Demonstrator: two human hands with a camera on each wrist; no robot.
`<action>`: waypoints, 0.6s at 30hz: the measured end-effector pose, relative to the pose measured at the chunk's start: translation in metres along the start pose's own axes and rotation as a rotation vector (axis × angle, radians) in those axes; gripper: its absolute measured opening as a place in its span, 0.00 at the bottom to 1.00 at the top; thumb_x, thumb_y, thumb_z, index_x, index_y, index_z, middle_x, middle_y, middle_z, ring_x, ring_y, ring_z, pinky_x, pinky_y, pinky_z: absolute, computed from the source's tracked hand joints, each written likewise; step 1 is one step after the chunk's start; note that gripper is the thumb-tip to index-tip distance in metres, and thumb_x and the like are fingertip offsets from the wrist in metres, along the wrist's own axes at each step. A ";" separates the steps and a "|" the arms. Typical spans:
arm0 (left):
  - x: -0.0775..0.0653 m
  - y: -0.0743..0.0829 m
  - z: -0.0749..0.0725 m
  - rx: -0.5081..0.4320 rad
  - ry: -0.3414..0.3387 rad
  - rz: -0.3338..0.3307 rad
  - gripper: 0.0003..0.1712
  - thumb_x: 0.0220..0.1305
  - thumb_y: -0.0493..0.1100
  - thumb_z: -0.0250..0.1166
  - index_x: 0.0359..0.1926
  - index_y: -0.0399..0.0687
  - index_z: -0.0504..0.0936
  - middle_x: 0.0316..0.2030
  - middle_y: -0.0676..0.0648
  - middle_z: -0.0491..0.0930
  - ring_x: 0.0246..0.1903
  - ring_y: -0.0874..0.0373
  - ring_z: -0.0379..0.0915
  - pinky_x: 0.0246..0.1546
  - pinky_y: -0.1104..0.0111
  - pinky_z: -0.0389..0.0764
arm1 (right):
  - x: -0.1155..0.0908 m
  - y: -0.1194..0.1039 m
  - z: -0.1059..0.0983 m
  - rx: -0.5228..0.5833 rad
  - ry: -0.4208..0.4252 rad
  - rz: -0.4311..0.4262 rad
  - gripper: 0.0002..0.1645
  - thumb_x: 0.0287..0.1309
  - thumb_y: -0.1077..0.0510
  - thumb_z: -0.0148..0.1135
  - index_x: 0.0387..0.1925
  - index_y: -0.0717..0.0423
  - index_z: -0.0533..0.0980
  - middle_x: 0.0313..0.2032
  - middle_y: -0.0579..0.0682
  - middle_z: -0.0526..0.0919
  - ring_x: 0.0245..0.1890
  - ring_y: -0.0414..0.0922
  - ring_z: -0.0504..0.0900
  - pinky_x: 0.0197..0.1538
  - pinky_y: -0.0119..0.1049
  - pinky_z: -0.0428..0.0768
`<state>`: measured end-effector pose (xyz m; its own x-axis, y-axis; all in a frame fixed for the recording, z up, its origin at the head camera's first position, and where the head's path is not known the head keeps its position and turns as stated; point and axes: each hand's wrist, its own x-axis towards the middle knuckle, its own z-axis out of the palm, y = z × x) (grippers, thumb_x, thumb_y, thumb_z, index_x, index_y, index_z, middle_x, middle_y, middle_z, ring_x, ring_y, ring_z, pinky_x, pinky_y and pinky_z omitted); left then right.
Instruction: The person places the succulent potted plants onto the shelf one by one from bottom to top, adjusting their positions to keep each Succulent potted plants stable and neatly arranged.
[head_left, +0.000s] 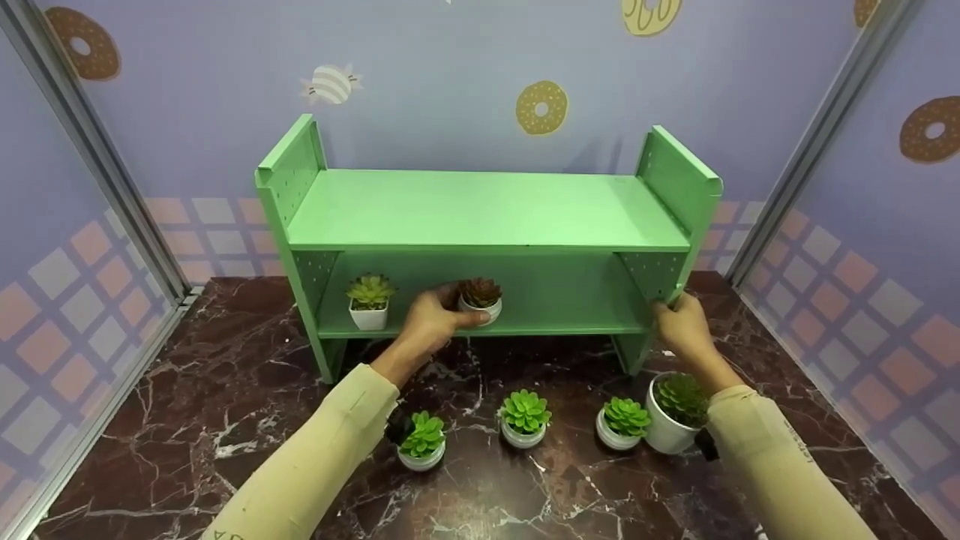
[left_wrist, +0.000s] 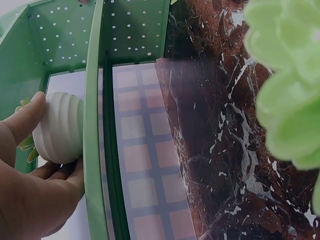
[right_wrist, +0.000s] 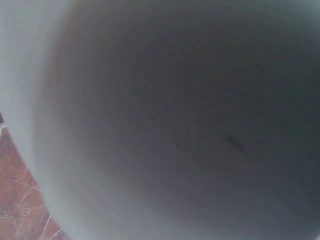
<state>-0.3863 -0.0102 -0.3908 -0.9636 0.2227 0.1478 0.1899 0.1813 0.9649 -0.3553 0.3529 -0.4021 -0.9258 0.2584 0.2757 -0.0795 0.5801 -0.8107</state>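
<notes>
My left hand (head_left: 429,322) holds a small potted succulent (head_left: 480,294) with reddish-brown leaves at the lower board of a green shelf (head_left: 487,210). In the left wrist view, thumb and fingers grip its ribbed white pot (left_wrist: 61,127) from either side, just behind the board's front edge. My right hand (head_left: 684,328) grips the front edge of the shelf's right side panel. A yellow-green succulent (head_left: 370,304) in a square white pot stands at the left end of that lower board. A blurred, pale grey surface fills most of the right wrist view.
On the dark marbled table (head_left: 247,465) stand several green succulents: one at left (head_left: 422,441), one in the middle (head_left: 525,418), one at right (head_left: 622,422). A larger white pot (head_left: 670,424) stands beneath my right forearm. Patterned walls (head_left: 450,97) enclose the table's back and sides.
</notes>
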 end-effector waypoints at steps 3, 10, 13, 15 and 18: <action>0.000 0.000 -0.001 -0.002 -0.003 -0.004 0.29 0.50 0.36 0.78 0.55 0.39 0.81 0.46 0.45 0.83 0.46 0.51 0.78 0.49 0.61 0.77 | 0.000 0.000 0.001 0.008 -0.004 -0.001 0.11 0.64 0.66 0.47 0.38 0.71 0.73 0.25 0.54 0.73 0.22 0.44 0.73 0.23 0.32 0.73; -0.002 0.000 -0.003 0.004 -0.006 0.008 0.35 0.50 0.38 0.79 0.60 0.40 0.78 0.51 0.45 0.81 0.50 0.51 0.77 0.53 0.61 0.75 | -0.001 -0.001 -0.001 0.006 -0.014 0.005 0.13 0.65 0.65 0.46 0.42 0.73 0.73 0.26 0.54 0.73 0.22 0.44 0.73 0.23 0.33 0.72; -0.003 -0.002 -0.004 0.003 -0.013 0.025 0.38 0.50 0.39 0.79 0.62 0.39 0.76 0.53 0.44 0.80 0.53 0.50 0.75 0.55 0.62 0.74 | -0.001 -0.001 -0.002 -0.005 -0.018 0.013 0.14 0.66 0.64 0.46 0.44 0.74 0.73 0.25 0.54 0.72 0.22 0.43 0.72 0.23 0.33 0.71; -0.004 -0.003 -0.006 0.005 -0.014 0.030 0.39 0.50 0.40 0.79 0.63 0.39 0.75 0.54 0.44 0.80 0.54 0.51 0.75 0.55 0.62 0.74 | -0.001 -0.001 -0.002 -0.008 -0.023 0.014 0.15 0.67 0.64 0.46 0.45 0.74 0.72 0.25 0.53 0.72 0.21 0.43 0.72 0.23 0.33 0.71; -0.005 -0.004 -0.008 0.004 -0.015 0.032 0.38 0.50 0.41 0.79 0.63 0.40 0.76 0.53 0.45 0.80 0.54 0.52 0.75 0.54 0.62 0.75 | -0.002 -0.002 -0.003 -0.011 -0.023 0.009 0.13 0.66 0.64 0.46 0.42 0.72 0.72 0.25 0.53 0.72 0.20 0.42 0.71 0.22 0.34 0.71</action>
<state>-0.3833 -0.0196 -0.3938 -0.9542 0.2424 0.1751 0.2211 0.1774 0.9590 -0.3522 0.3537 -0.3998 -0.9347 0.2463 0.2561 -0.0666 0.5865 -0.8072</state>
